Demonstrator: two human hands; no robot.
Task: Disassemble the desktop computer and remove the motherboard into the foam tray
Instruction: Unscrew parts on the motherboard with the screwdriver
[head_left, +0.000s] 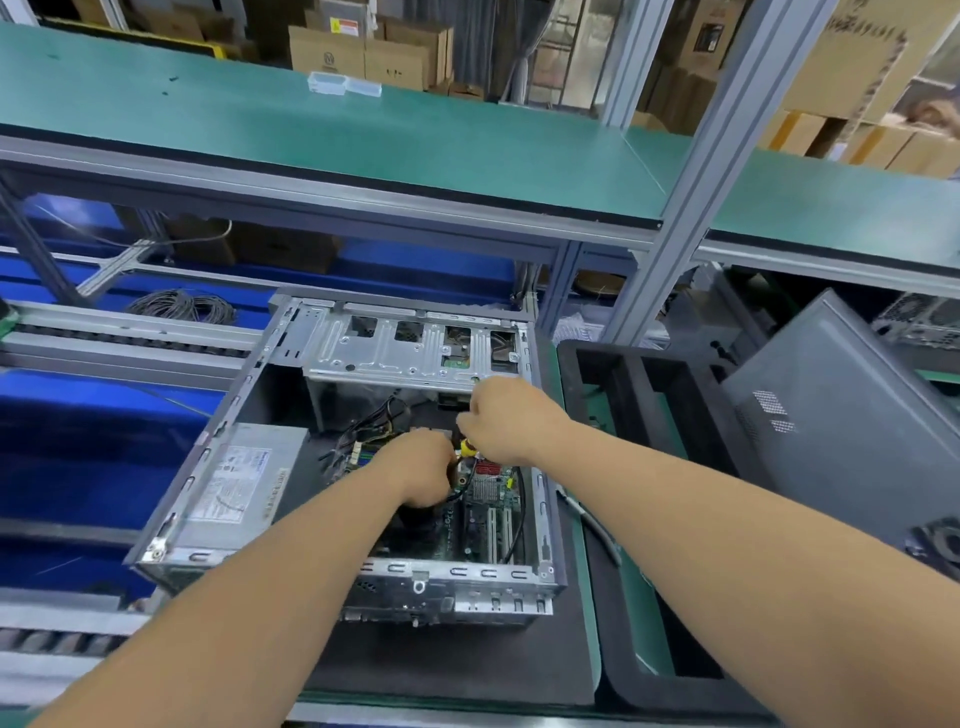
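Both forearms reach from 6 o'clock into the open computer case (291, 364), boxed by metal rims; left hand (415, 470) is curled over cables above the motherboard (483, 512), what it holds hidden. Right hand (506, 418), fingers curled, seems to pinch a yellow-tipped connector (467, 447), though the grip is unclear. Power supply (244, 483) fills the 9 o'clock side, drive cage (410, 345) overhangs 12 o'clock; black foam tray (597, 374) lies at 3 o'clock, just beside the case.

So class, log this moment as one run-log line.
stage: unplugging cables | left hand: gripping black cable | right hand: pinching yellow connector | motherboard: still in case | foam tray: no motherboard
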